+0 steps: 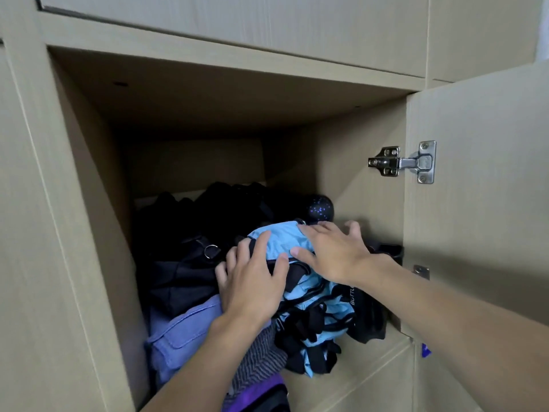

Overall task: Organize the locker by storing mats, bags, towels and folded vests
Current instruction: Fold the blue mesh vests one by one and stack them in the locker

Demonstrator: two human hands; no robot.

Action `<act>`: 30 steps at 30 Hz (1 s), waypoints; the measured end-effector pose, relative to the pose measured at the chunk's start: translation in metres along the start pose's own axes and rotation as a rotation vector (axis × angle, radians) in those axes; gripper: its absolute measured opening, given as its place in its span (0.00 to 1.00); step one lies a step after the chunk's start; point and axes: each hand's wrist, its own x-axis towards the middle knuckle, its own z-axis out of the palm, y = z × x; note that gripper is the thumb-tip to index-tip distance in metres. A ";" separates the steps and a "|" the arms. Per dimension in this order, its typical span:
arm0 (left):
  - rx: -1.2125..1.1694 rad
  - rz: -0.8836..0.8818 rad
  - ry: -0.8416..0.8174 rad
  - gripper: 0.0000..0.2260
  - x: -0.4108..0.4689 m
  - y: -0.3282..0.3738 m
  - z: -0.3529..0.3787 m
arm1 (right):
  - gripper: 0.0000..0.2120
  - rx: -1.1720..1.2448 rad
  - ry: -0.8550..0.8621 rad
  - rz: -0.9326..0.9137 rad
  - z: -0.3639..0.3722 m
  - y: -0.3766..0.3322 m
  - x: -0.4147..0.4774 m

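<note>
Vest work is the step in hand, as I judge it. The light blue vest (319, 310), thin smooth cloth with black straps, lies in a loose heap on the locker shelf (365, 364). Its long axis runs from the front edge of the shelf up toward the back right corner.

The left grip (252, 281) lies flat on the near upper part of the heap, fingers spread and straight. The right grip (332, 251) presses the top further back, also spread, and pinches nothing. So the vest is directly under both grips, and the right one is nearer to the back.

To the left lie a soft black bag (178, 263) with a metal ring and a lavender cloth item (178, 331). A round dark speckled end (320, 210), perhaps a rolled mat, stands just behind the vest.
</note>
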 end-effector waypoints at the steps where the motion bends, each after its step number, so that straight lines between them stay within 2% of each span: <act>1: 0.021 -0.015 -0.039 0.25 0.002 -0.001 0.000 | 0.32 -0.027 -0.018 0.004 0.001 0.000 0.002; 4: 0.071 -0.053 -0.158 0.26 0.008 0.002 -0.004 | 0.32 -0.070 -0.011 0.019 0.004 0.000 0.004; 6: 0.086 -0.059 -0.183 0.27 0.010 0.005 -0.009 | 0.31 -0.055 0.025 0.029 0.003 -0.003 0.003; 12: 0.046 -0.041 -0.160 0.28 0.010 0.009 -0.030 | 0.32 0.101 0.116 0.062 -0.004 -0.009 -0.015; 20: -0.059 0.040 -0.070 0.28 -0.007 0.023 -0.059 | 0.29 0.155 0.169 0.074 -0.019 -0.010 -0.060; 23: -0.075 0.138 0.013 0.25 -0.040 0.028 -0.069 | 0.24 0.212 0.232 0.088 -0.019 -0.016 -0.093; 26: -0.142 0.232 0.020 0.20 -0.091 0.026 -0.063 | 0.21 0.280 0.216 0.122 0.005 -0.021 -0.143; 28: -0.278 0.291 -0.045 0.15 -0.129 0.024 -0.052 | 0.20 0.307 0.167 0.160 0.029 -0.023 -0.183; 30: -0.377 0.289 -0.188 0.11 -0.168 0.021 -0.035 | 0.20 0.323 0.078 0.219 0.057 -0.024 -0.224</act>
